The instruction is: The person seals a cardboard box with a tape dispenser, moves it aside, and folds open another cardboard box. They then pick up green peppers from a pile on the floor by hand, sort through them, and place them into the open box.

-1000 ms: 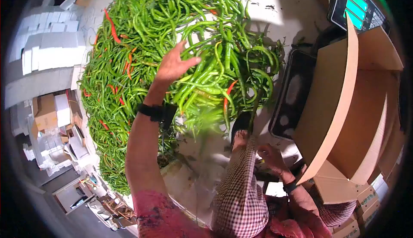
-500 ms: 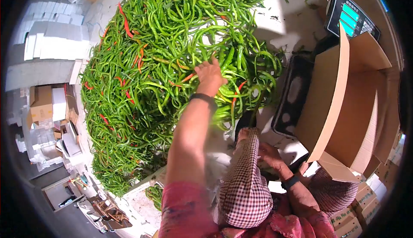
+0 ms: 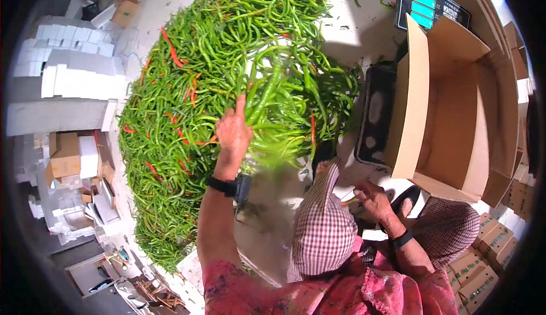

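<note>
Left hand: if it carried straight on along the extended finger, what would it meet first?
The left hand would likely meet the green peppers just beyond its fingertip, though depth is unclear, so it might pass above them.

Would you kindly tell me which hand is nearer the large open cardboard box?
Right: the right hand is below-left of the box; the left hand is farther left, over the peppers.

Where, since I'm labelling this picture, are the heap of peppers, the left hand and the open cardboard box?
Heap of peppers (image 3: 199, 107): head view, on peppers near its middle.
Left hand (image 3: 234, 132): head view, on its back.
Open cardboard box (image 3: 413, 101): head view, on the pale flap beside its opening.
</note>
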`<state>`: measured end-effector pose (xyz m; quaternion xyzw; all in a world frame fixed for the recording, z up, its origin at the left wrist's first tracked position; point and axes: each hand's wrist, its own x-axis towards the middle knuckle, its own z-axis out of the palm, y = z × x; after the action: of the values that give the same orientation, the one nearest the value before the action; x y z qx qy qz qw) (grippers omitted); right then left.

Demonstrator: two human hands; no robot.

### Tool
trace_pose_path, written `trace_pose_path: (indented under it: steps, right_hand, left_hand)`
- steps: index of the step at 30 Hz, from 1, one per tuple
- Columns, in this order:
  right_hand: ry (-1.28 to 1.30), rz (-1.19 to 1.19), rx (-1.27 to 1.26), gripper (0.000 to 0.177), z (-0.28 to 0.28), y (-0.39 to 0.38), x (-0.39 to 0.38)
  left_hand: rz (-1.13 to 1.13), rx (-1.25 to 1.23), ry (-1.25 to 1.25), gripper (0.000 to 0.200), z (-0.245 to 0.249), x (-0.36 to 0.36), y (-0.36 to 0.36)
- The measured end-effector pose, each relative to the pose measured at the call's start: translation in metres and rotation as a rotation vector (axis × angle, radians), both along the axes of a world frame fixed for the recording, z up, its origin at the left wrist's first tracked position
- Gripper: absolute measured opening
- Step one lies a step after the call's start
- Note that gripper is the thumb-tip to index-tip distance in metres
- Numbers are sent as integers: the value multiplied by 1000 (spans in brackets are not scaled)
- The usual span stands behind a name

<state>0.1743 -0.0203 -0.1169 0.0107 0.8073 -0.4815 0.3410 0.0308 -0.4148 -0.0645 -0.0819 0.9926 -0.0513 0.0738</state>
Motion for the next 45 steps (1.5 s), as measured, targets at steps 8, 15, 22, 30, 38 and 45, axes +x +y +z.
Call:
trace_pose_path:
  steps: [8,15,22,30,38,45]
  right_hand:
    - [93,-38,-110,30,20,-1,17]
    - [-88,-158,-254,27,38,12,33]
    - [-98,-183,-403,29,81,16,29]
    - [-58,-263,-519,32,149,13,4]
    - [41,-150,-586,30,194,-19,-29]
    - [777,-353,-374,35,229,-36,-54]
  left_hand:
    - [166,468,156,71,117,44,-63]
    - [340,1375,286,45,194,79,-44]
    - [347,1719,320,40,225,92,-27]
    - [229,1805,280,45,246,88,7]
    - [246,2181,68,52,233,98,54]
    - [397,2190,-38,49,219,126,102]
